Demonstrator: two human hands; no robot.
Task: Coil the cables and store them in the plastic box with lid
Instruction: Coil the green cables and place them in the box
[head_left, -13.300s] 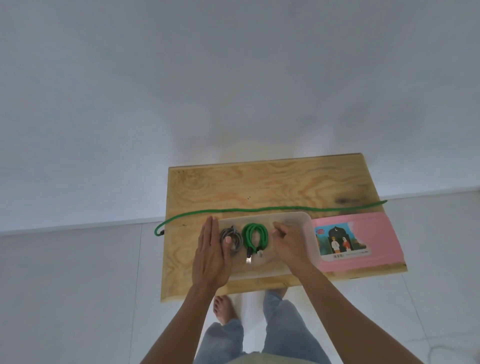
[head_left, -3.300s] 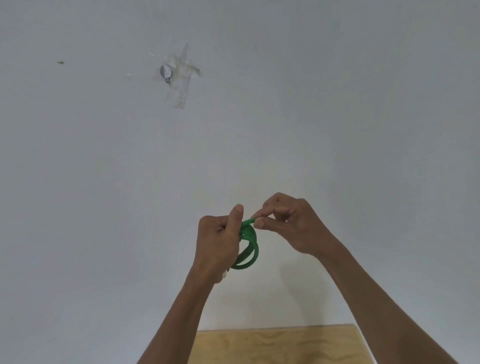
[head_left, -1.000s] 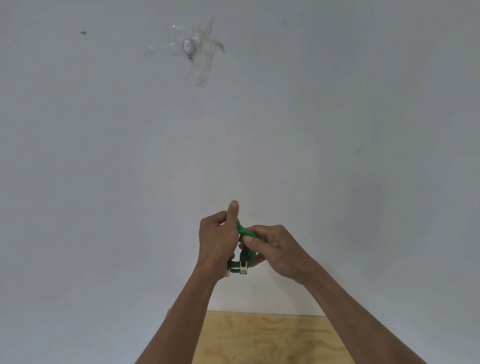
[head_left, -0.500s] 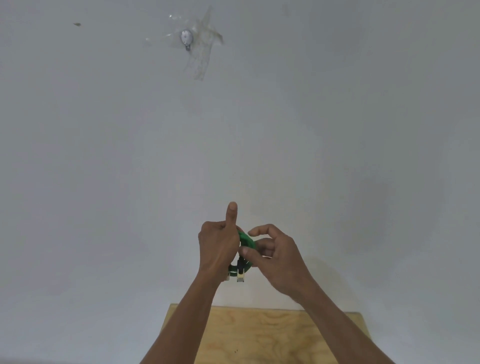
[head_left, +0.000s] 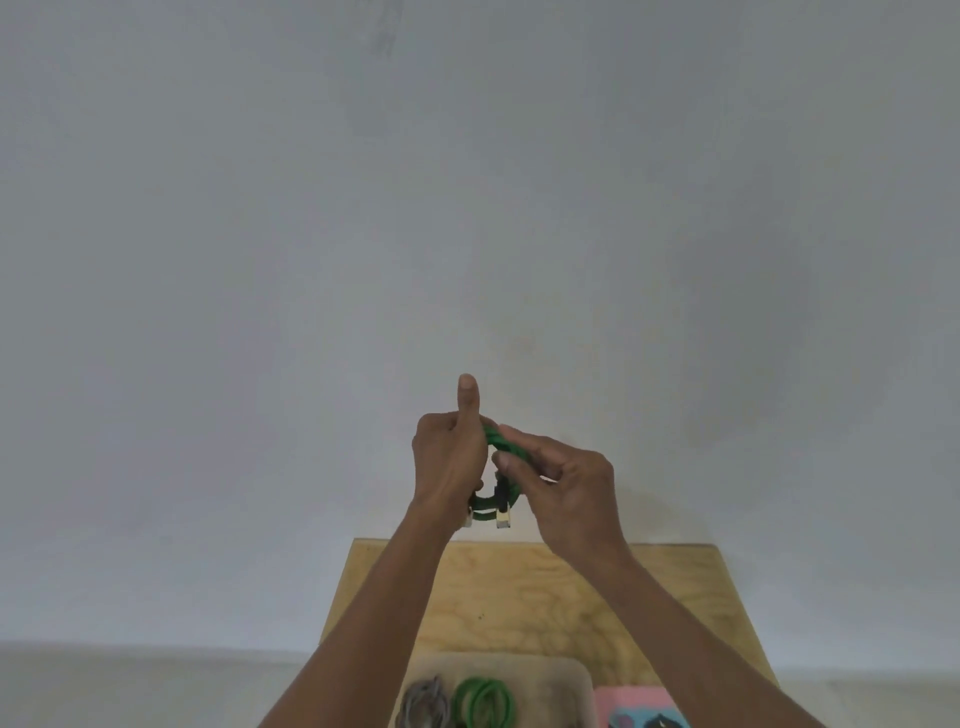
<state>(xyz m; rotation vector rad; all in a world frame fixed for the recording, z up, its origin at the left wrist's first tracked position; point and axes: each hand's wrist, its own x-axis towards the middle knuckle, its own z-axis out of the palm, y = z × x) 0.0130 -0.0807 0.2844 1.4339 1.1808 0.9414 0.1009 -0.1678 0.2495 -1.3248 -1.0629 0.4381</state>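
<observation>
I hold a coiled green cable (head_left: 494, 503) up in front of the wall, its two metal plugs hanging at the bottom. My left hand (head_left: 451, 467) grips the coil with the thumb sticking straight up. My right hand (head_left: 563, 493) pinches the top strands of the same coil between thumb and fingers. Low in the view, the clear plastic box (head_left: 574, 686) sits on the wooden table (head_left: 519, 597); inside it lie a grey coiled cable (head_left: 426, 704) and another green coiled cable (head_left: 485, 701).
The pink lid (head_left: 631, 699) with a picture label lies right of the box at the bottom edge. A plain grey wall (head_left: 467, 208) fills most of the view; pale floor shows at both sides of the table.
The view has tilted down, so the table, box and lid have come into sight. My right hand's fingers have closed onto the top of the coil; my left thumb stays raised.
</observation>
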